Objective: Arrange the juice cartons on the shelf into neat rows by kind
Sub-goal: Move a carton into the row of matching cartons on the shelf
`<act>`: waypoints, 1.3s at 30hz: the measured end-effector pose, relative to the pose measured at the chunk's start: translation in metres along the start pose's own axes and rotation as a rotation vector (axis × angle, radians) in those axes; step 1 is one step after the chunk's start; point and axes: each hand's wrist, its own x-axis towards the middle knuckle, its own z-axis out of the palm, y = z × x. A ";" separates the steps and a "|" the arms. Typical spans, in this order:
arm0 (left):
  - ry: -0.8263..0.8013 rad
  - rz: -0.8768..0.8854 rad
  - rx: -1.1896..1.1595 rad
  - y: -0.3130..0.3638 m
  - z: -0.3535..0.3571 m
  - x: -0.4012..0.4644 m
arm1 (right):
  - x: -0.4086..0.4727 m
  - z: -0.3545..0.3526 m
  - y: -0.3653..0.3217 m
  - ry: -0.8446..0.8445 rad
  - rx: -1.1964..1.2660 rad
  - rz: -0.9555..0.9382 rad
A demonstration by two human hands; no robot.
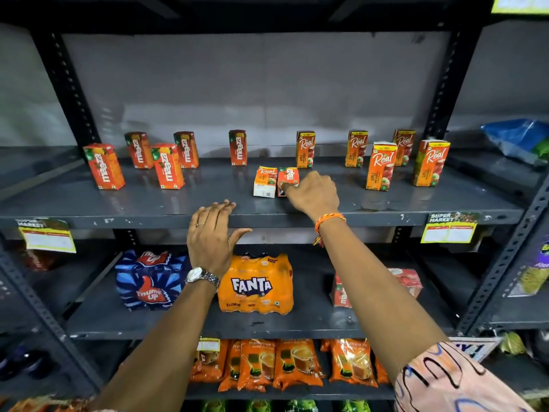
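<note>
On the dark metal shelf (178,209) several red-orange Maaza cartons (104,166) stand scattered at the left and middle. Several orange Real apple cartons (381,166) stand at the right. Two cartons sit together near the front middle: a Real carton (265,182) and a Maaza carton (287,177). My right hand (313,193) grips that Maaza carton from its right side. My left hand (212,237) rests flat on the shelf's front edge with fingers spread, holding nothing.
Below are a Thums Up pack (148,281), a Fanta pack (256,285) and a red pack (407,282) partly behind my right arm. Orange tea packets (297,364) fill the shelf under that. A blue bag (517,141) lies on the neighbouring shelf at right.
</note>
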 end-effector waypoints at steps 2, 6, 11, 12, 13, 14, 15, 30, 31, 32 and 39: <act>0.003 0.001 0.003 0.000 0.000 0.000 | 0.000 0.001 -0.003 0.008 0.029 0.001; 0.007 -0.009 -0.005 0.001 0.000 0.001 | 0.005 0.001 -0.009 -0.019 0.112 0.046; 0.016 0.001 -0.001 0.000 0.001 0.000 | 0.008 0.006 -0.016 -0.038 0.108 0.066; 0.016 0.000 -0.001 0.000 0.002 0.000 | 0.007 0.005 -0.018 -0.037 0.127 0.071; 0.016 -0.001 -0.002 0.000 0.002 0.000 | 0.006 0.003 -0.019 -0.036 0.145 0.085; 0.015 -0.003 -0.003 0.000 0.002 0.000 | 0.006 0.001 -0.021 -0.037 0.158 0.098; 0.015 -0.003 -0.006 0.000 0.003 0.000 | 0.006 -0.002 -0.021 -0.035 0.173 0.106; 0.010 -0.016 -0.032 0.001 0.002 0.000 | 0.008 -0.031 -0.001 -0.122 0.947 0.374; 0.009 -0.016 -0.035 0.002 0.002 0.000 | 0.005 -0.034 0.000 -0.152 1.033 0.390; 0.008 -0.017 -0.040 0.002 0.001 0.000 | 0.003 -0.038 0.000 -0.188 1.111 0.406; -0.005 -0.029 -0.061 0.002 -0.001 0.000 | -0.023 -0.073 -0.002 -0.283 1.356 0.337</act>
